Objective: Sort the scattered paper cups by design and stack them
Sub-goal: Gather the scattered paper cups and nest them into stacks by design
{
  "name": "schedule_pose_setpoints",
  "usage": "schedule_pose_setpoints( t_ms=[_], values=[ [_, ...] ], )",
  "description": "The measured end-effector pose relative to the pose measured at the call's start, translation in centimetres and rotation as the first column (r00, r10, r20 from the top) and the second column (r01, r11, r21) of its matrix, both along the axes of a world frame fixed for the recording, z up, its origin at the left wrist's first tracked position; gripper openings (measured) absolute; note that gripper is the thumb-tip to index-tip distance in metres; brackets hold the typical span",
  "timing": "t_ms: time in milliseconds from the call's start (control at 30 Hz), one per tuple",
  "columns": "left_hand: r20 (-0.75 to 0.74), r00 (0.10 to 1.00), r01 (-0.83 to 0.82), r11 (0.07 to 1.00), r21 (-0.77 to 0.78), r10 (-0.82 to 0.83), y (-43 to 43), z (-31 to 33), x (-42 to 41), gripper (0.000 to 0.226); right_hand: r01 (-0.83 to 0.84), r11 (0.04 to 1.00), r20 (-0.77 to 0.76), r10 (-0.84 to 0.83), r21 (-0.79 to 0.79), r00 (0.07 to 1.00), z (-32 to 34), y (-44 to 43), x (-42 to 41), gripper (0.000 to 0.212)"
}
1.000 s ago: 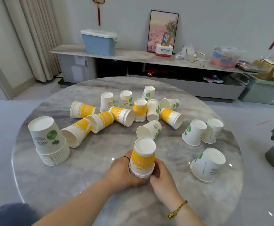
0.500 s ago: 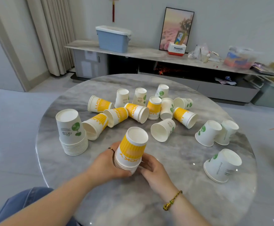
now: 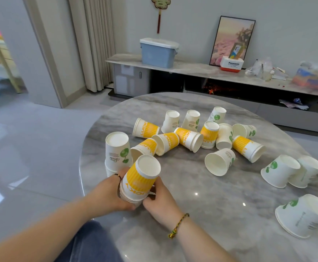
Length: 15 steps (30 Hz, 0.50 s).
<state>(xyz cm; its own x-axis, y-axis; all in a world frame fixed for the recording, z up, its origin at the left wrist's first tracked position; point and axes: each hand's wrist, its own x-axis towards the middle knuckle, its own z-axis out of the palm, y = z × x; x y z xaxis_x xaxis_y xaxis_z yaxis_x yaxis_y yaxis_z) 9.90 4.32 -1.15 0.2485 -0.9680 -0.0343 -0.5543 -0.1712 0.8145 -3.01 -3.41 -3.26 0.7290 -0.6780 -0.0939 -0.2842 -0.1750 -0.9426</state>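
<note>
Yellow cup stack (image 3: 141, 181): ribbed paper, tapered, inverted, white base up, tilted. It sits between both hands over the glossy marbled worktop (image 3: 211, 205); contact with the surface unclear. Left grip (image 3: 110, 193) curls round the stack's left wall, forearm angled in from lower left. Right grip (image 3: 162, 201) pinches the lower rims, fingers bent. White green-print stack (image 3: 117, 154) stands just beyond left grip. Loose cups (image 3: 218, 161) lie farther beyond, rightward.

a round grey marble table (image 3: 201, 186) holds a mouth-down stack of white leaf-print cups (image 3: 117, 154) just left of and beyond the fingers (image 3: 154, 188) that grip the yellow stack (image 3: 141, 178). beyond the fingers lies a cluster of yellow and white cups (image 3: 188, 137), many on their sides. well right of the fingers, three white cups (image 3: 279, 171) lean mouth down.
</note>
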Motion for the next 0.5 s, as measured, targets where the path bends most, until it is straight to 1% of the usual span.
schedule_pose_setpoints(
  t_ms=[67, 133, 200, 267, 300, 400, 433, 500],
  values=[
    [-0.029, 1.000, 0.009, 1.000, 0.003, -0.009, 0.7, 0.1, 0.6, 0.061, -0.015, 1.000, 0.008, 0.015, -0.022, 1.000, 0.0, 0.4, 0.4, 0.040],
    [-0.090, 0.996, -0.020, 1.000, -0.001, 0.020, 1.7, 0.5, 1.3, 0.068, -0.056, 0.998, 0.019, 0.056, -0.016, 0.998, 0.4, 1.0, 0.6, 0.042],
    [-0.123, 0.990, -0.066, 0.998, -0.005, 0.065, 3.1, 0.6, 2.0, 0.067, -0.121, 0.992, 0.029, 0.122, -0.029, 0.992, 1.3, 1.7, 1.0, 0.041],
    [-0.092, 0.983, -0.162, 0.986, -0.042, 0.158, 4.2, 0.5, 3.0, 0.065, -0.151, 0.984, 0.016, 0.153, -0.090, 0.988, 2.1, 2.1, 1.9, 0.038],
    [-0.084, 0.971, -0.229, 0.971, -0.066, 0.223, 4.5, 0.1, 3.8, 0.060, -0.120, 0.985, 0.028, 0.125, -0.127, 0.992, 2.3, 2.0, 2.3, 0.038],
    [-0.106, 0.915, -0.398, 0.913, -0.088, 0.389, 4.9, -0.1, 6.3, 0.045, 0.112, 0.975, 0.057, -0.103, -0.190, 0.993, 1.8, 1.0, 3.5, 0.033],
    [-0.124, 0.894, -0.443, 0.891, -0.096, 0.431, 4.9, -0.7, 7.5, 0.046, 0.154, 0.968, 0.030, -0.151, -0.197, 0.988, 1.5, 0.7, 3.8, 0.036],
    [-0.161, 0.858, -0.506, 0.856, -0.104, 0.488, 4.1, -1.3, 9.2, 0.058, 0.152, 0.967, -0.065, -0.169, -0.203, 0.984, 0.4, 0.2, 4.3, 0.052]
  ],
)
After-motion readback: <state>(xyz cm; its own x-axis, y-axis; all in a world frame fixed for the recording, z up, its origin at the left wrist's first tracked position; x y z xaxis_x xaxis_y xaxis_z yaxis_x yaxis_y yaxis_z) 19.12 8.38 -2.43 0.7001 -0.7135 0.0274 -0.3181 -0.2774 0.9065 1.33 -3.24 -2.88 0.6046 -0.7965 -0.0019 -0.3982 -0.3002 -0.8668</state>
